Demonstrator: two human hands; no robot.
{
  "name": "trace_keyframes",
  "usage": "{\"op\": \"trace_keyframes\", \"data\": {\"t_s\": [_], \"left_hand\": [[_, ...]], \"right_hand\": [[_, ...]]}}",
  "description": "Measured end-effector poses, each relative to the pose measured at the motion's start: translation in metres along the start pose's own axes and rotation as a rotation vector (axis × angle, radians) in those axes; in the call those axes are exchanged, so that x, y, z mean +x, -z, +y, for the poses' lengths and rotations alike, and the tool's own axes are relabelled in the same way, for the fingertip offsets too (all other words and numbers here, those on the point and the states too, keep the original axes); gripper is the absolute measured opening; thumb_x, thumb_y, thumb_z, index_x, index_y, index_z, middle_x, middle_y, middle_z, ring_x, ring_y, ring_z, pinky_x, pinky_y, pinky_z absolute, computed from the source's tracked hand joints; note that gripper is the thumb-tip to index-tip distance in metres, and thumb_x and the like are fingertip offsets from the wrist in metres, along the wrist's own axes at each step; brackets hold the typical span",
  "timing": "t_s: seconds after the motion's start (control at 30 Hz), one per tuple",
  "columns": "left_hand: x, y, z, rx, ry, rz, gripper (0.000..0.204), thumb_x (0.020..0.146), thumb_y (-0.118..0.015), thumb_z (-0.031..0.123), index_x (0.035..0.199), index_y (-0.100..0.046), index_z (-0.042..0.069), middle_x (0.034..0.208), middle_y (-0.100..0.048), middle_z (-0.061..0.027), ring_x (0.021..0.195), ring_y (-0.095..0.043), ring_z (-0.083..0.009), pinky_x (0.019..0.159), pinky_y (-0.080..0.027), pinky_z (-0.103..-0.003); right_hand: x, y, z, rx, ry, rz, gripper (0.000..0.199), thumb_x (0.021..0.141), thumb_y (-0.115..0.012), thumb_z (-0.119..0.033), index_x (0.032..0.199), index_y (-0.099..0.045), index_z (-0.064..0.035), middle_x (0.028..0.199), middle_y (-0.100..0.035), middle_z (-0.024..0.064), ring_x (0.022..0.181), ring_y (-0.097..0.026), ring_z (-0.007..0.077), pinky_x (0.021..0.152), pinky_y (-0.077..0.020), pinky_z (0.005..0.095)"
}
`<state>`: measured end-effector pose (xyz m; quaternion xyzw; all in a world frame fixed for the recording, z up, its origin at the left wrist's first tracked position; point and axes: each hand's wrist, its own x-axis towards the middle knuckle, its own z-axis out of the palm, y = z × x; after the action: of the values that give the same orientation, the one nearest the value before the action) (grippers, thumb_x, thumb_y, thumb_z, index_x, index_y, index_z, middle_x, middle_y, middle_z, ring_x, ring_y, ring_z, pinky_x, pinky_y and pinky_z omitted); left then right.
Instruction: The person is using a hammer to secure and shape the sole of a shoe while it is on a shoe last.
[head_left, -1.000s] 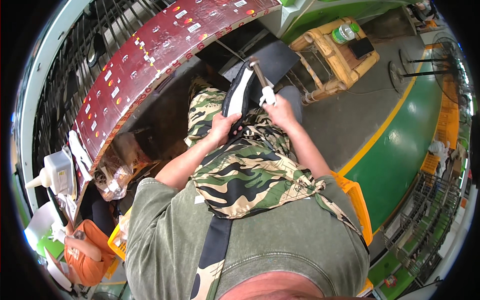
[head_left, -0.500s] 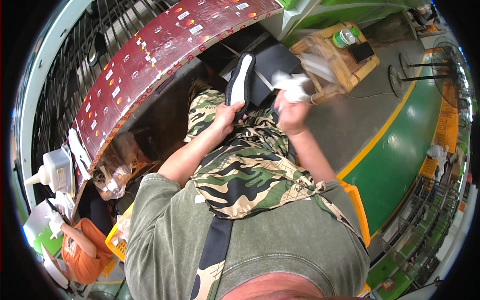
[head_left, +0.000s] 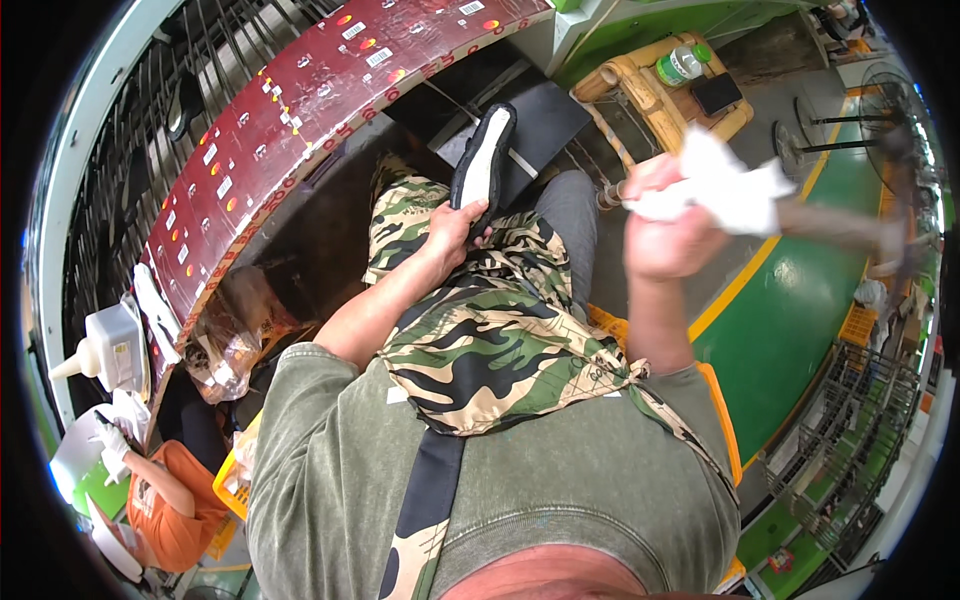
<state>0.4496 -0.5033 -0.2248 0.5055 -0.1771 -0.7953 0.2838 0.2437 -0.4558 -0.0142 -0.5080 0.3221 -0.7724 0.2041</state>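
Note:
My left hand (head_left: pixel 458 232) grips the heel end of a black shoe (head_left: pixel 461 185), held over my lap with its long white underside (head_left: pixel 487 155) facing up. My right hand (head_left: pixel 668 235) is raised well to the right, closed round a white cloth (head_left: pixel 735 190). From the cloth a long greyish-brown handle (head_left: pixel 835 222) sticks out to the right. Its far end is smeared by motion; the whole looks like a hammer with a wrapped grip. The right fingers are partly blurred too. A camouflage apron (head_left: pixel 480 350) covers my lap below both hands.
A dark red bench (head_left: pixel 290 125) curves along the left, with a white squeeze bottle (head_left: pixel 115 345) at its near end. A bamboo stool (head_left: pixel 650 105) bears a drink bottle (head_left: pixel 682 65) and a phone (head_left: pixel 714 94). A person in orange (head_left: pixel 165 500) works at lower left.
My right hand has swung out to the right and away from the shoe, with the cloth-wrapped tool in it. My left hand still holds the shoe in nearly the same place.

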Motion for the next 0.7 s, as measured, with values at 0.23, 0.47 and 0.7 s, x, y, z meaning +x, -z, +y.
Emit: {"op": "trace_keyframes", "data": {"t_s": [0.23, 0.47, 0.7], "left_hand": [[-0.001, -0.001, 0.001, 0.106, -0.037, 0.039, 0.02, 0.091, -0.067, 0.011, 0.104, -0.055, 0.002, 0.083, -0.064, -0.0092, 0.057, -0.061, -0.0194, 0.041, -0.041, -0.029], [-0.005, -0.001, 0.001, 0.029, 0.011, 0.02, 0.024, 0.091, -0.068, 0.014, 0.107, -0.055, 0.002, 0.086, -0.063, -0.0093, 0.06, -0.061, -0.0205, 0.044, -0.042, -0.028], [0.002, 0.001, -0.004, 0.007, 0.0, 0.015, 0.026, 0.088, -0.073, 0.013, 0.104, -0.055, 0.003, 0.083, -0.066, -0.0086, 0.055, -0.062, -0.019, 0.039, -0.041, -0.028]], "right_hand": [[-0.123, 0.029, 0.078, -0.368, -1.109, -0.072, 0.02, 0.101, -0.055, -0.022, 0.099, -0.054, -0.002, 0.066, -0.054, 0.0028, 0.044, -0.048, 0.0098, 0.04, -0.0407, 0.0235], [-0.001, 0.003, -0.023, -0.077, -0.236, 0.032, 0.027, 0.1, -0.047, -0.023, 0.111, -0.048, 0.0021, 0.079, -0.054, 0.0124, 0.056, -0.05, 0.0175, 0.046, -0.044, 0.0295], [-0.139, 0.034, 0.08, -0.414, -0.866, -0.169, 0.016, 0.095, -0.06, -0.015, 0.093, -0.056, 0.0006, 0.068, -0.059, 0.0051, 0.059, -0.057, 0.0113, 0.053, -0.0464, 0.0285]]}}
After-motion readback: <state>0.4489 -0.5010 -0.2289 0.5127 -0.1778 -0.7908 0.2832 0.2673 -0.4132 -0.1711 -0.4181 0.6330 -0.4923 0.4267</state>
